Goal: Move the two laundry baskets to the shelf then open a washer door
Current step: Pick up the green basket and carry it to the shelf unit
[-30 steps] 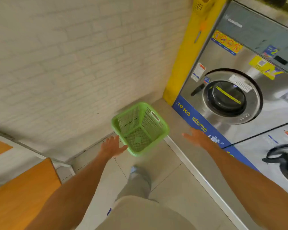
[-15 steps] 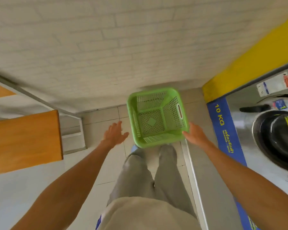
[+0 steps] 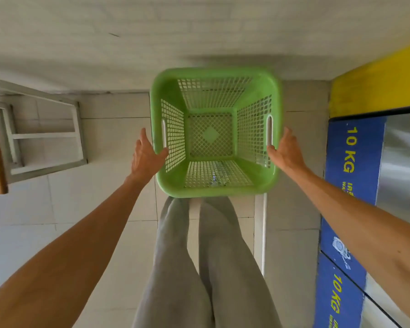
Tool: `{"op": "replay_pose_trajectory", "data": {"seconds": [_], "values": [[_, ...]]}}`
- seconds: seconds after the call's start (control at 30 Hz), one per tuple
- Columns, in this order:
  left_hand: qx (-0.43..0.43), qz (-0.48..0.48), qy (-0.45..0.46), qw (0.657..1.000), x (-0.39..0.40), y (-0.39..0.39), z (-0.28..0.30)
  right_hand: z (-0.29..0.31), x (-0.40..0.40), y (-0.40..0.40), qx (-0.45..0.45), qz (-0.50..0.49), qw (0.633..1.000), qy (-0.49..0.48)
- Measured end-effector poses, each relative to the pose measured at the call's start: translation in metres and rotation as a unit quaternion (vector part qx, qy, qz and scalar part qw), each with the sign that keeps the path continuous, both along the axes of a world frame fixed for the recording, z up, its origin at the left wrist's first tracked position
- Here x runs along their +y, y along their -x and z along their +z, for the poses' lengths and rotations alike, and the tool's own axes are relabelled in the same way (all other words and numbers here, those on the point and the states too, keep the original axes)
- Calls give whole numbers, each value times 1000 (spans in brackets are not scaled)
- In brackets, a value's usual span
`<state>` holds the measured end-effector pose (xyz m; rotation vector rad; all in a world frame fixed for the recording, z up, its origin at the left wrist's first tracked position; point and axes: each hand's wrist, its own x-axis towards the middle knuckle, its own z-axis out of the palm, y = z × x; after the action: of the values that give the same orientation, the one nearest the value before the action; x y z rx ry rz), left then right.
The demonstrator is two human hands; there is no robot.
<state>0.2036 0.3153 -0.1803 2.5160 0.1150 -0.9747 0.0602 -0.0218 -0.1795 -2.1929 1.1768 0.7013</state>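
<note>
A green laundry basket [image 3: 214, 132] sits empty on the tiled floor [image 3: 109, 204] against the white brick wall [image 3: 152, 31], directly ahead of a person's grey-trousered legs [image 3: 206, 261]. The left hand [image 3: 145, 157] presses its thumb over the basket's left rim, fingers spread outside the wall; the right hand [image 3: 286, 151] lies flat against the right rim below the handle slot, grip loose, not clamped. A washer [image 3: 355, 185] marked "10 KG" stands at right; a shelf frame [image 3: 40, 136] stands at left.
</note>
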Motion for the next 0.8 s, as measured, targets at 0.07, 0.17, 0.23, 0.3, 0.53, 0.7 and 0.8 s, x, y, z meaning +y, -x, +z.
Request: {"op": "replay_pose_trajectory", "data": {"seconds": [0.07, 0.17, 0.23, 0.3, 0.53, 0.7, 0.8], "values": [[2, 14, 10, 1000, -2, -1, -31, -27, -8, 1, -27, -12, 1000, 2], [24, 43, 79, 996, -4, -6, -62, -52, -14, 4, -55, -18, 998, 5], [31, 68, 89, 993, -4, -9, -68, -55, -16, 6, -68, -8, 997, 23], [45, 123, 97, 987, 0, -10, -55, -43, -14, 6, -75, 2, 997, 20], [-54, 215, 137, 965, 65, 19, 98, 104, 20, -35, -174, 25, 984, 11], [-145, 284, 133, 938, 152, 69, 233, 224, 89, -80, -232, 133, 963, -23], [-208, 369, 124, 897, 209, 118, 288, 278, 157, -103, -251, 200, 945, -62]]}}
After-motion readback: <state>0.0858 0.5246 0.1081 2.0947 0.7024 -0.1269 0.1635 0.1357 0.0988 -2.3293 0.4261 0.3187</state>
